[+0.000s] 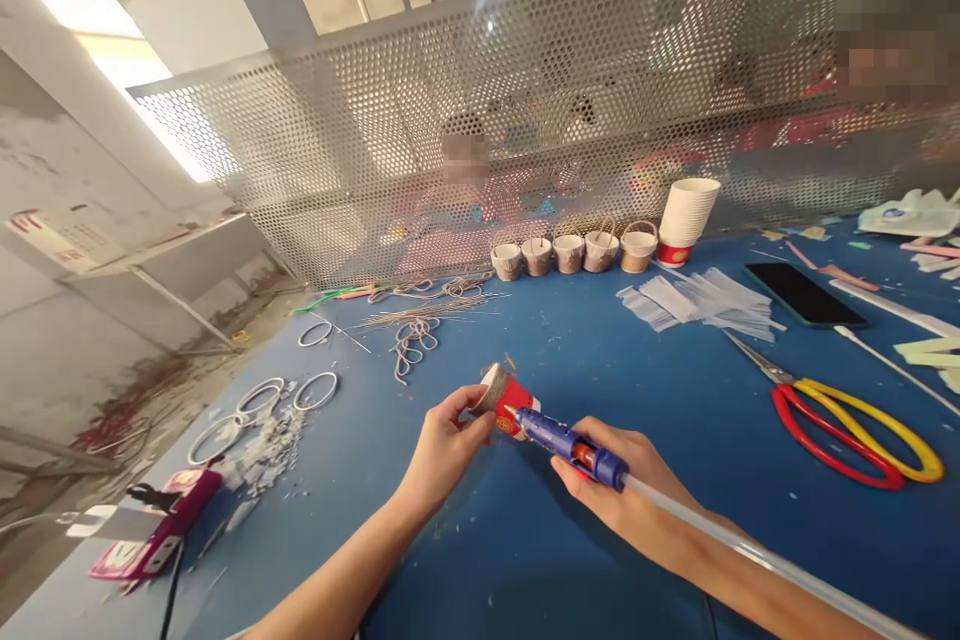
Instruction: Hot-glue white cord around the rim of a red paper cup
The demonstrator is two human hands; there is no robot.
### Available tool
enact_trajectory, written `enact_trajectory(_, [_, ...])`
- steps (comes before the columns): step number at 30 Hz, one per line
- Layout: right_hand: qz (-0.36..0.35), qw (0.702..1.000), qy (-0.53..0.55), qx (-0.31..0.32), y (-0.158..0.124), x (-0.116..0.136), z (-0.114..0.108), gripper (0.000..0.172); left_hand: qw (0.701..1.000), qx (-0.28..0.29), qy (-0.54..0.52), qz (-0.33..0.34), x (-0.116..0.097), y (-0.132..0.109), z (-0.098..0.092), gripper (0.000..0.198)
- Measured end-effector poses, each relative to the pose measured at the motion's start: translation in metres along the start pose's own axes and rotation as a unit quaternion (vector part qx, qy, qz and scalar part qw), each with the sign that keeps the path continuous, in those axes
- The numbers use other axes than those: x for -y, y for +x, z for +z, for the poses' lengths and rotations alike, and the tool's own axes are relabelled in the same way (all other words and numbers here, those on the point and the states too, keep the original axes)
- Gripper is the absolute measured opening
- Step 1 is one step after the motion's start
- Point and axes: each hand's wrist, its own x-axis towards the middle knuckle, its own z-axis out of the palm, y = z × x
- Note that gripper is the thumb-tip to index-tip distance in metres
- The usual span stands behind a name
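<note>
My left hand (444, 445) is closed on a small red paper cup (501, 398), held tipped on its side above the blue table (525, 560), its base partly wrapped in brown cord. My right hand (626, 490) grips a blue glue gun (564, 442) with a long clear glue stick (757, 557) trailing back along my forearm. The gun's nozzle touches the cup's red side.
Several cord-wrapped little baskets (570, 252) and a stack of white cups (686, 218) line the perforated metal screen (525, 120). Red-and-yellow scissors (847, 410), a phone (804, 295) and white strips (705, 302) lie right. White rings (262, 400), cord pieces (412, 335) and a pink item (161, 530) lie left. People sit behind the screen.
</note>
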Motion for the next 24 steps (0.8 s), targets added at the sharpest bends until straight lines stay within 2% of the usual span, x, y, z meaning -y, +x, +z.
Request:
enact_trajectory(8, [-0.065, 0.997, -0.039, -0.017, -0.0010, -0.0055, 0.0072, 0.015, 0.999, 0.012, 0.032, 0.007, 0.0001, -0.0026, 0.0020, 0.029])
enact_trajectory(20, [-0.088, 0.994, -0.063, -0.018, -0.0028, -0.0078, 0.0087, 0.013, 0.999, 0.009, 0.036, 0.011, -0.0001, -0.0041, 0.0041, 0.039])
enact_trajectory(24, [-0.096, 0.992, -0.075, -0.021, -0.0030, -0.0092, 0.0096, 0.013, 0.999, 0.009, 0.040, 0.006, 0.0017, -0.0039, 0.0041, 0.036])
